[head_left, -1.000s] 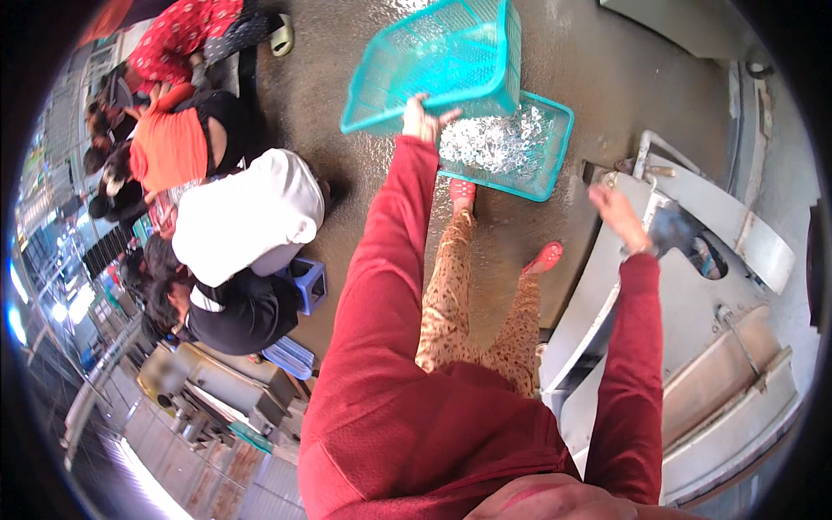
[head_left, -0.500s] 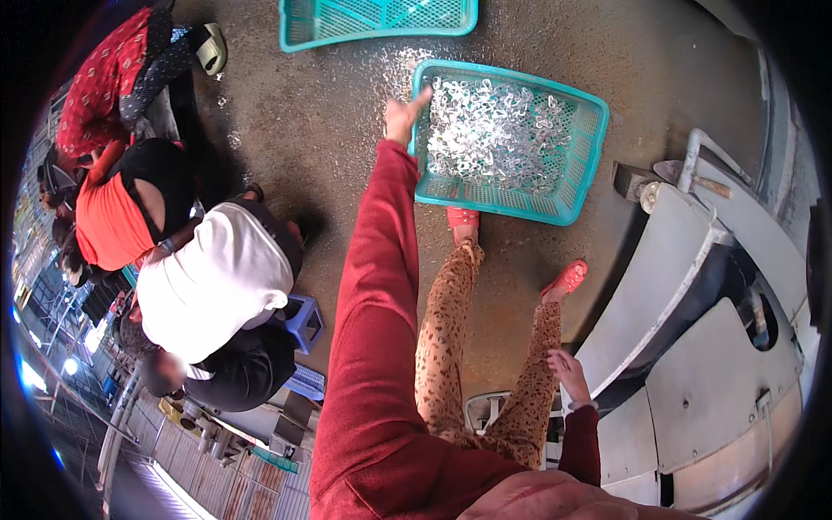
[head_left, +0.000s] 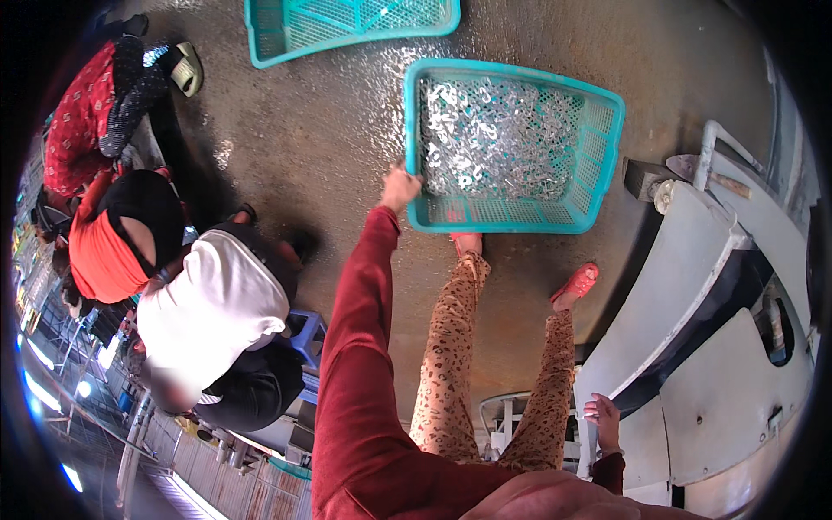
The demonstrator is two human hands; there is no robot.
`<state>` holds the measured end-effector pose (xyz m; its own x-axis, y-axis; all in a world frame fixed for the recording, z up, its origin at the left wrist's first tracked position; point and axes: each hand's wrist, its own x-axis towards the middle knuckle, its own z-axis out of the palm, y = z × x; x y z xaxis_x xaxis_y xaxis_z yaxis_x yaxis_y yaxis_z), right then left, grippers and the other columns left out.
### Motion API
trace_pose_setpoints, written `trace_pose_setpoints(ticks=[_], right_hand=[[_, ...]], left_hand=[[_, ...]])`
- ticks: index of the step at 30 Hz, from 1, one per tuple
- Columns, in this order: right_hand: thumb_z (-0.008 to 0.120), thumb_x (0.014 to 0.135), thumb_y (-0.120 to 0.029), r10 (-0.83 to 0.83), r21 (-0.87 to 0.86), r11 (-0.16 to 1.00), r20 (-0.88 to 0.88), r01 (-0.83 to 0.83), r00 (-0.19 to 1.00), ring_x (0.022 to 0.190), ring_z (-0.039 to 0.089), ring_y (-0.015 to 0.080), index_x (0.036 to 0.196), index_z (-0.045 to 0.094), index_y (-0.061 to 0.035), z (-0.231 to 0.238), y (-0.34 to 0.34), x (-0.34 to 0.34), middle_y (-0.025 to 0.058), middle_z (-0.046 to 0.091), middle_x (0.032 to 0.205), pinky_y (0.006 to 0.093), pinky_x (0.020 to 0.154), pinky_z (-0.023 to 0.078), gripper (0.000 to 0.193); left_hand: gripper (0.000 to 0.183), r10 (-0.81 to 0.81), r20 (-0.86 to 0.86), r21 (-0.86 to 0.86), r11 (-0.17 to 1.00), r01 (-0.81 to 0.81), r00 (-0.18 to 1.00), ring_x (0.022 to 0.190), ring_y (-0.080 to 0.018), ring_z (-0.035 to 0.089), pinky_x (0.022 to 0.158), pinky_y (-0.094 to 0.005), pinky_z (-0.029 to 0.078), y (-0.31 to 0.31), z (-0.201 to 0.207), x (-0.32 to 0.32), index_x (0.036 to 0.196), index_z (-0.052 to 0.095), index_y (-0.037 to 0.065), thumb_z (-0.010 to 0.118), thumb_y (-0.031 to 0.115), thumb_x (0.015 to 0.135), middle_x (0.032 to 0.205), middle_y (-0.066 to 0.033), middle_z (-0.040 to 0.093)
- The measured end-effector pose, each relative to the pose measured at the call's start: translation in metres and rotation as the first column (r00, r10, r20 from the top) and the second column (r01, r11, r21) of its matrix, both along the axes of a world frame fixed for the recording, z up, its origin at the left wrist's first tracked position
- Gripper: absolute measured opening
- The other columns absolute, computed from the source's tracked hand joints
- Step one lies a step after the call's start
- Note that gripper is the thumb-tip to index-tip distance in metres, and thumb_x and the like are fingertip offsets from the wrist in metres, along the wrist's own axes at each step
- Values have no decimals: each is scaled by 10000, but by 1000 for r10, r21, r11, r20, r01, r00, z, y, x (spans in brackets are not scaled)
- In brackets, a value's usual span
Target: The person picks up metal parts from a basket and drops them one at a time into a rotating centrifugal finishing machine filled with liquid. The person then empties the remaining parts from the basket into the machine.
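A teal plastic basket (head_left: 611, 156) with mesh sides rests on the wet floor in front of my feet. Many small, shiny, pale loop-shaped pieces (head_left: 485, 130) lie spread over its bottom; their kind I cannot make out. My left hand (head_left: 400, 187), at the end of an outstretched red sleeve, is closed at the basket's left rim near its near corner. Some of its fingers are hidden there. My right hand (head_left: 604, 418) hangs low beside my right leg, close to the grey metal machine, fingers apart and holding nothing.
A second teal basket (head_left: 355, 39) stands at the far edge. People crouch at the left, one in a white top (head_left: 217, 303), beside a blue stool (head_left: 306, 336). The grey metal machine (head_left: 667, 286) fills the right side, with a protruding handle bar (head_left: 709, 152).
My left hand has slid along the basket's left rim toward me. The basket has turned slightly in the view. My right hand has moved a little to the right and lower.
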<state>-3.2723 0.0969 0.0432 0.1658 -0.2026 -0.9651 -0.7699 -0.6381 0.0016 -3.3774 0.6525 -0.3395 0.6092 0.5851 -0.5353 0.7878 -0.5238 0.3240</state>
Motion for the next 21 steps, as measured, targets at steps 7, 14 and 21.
trace_pose_setpoints(ticks=[7, 14, 21], right_hand=[[404, 921, -124, 181, 208, 943, 335, -260, 925, 840, 565, 152, 1113, 499, 19, 63, 70, 2, 92, 577, 908, 263, 757, 454, 257], [378, 913, -76, 27, 112, 869, 962, -482, 272, 1074, 437, 188, 1325, 241, -7, 111, 241, 114, 148, 416, 1248, 320, 927, 330, 440], [582, 786, -129, 298, -329, 390, 929, -860, -221, 1194, 333, 314, 1335, 236, -44, 97, 478, 194, 110, 453, 1265, 408, 1000, 237, 655]], left_hand=[[360, 442, 5, -444, 805, -394, 897, 663, -215, 576, 609, -351, 458, -84, 121, 1, 1042, 527, 11, 537, 110, 696, 737, -143, 600], [236, 702, -6, -692, 511, -510, 712, 570, -143, 494, 533, -301, 423, -75, 270, -59, 905, 544, -5, 509, 83, 689, 630, -30, 531], [132, 888, -48, -721, 286, -631, 457, 570, -113, 460, 507, -254, 370, -56, 413, -151, 756, 562, -12, 514, 88, 684, 628, -7, 513]])
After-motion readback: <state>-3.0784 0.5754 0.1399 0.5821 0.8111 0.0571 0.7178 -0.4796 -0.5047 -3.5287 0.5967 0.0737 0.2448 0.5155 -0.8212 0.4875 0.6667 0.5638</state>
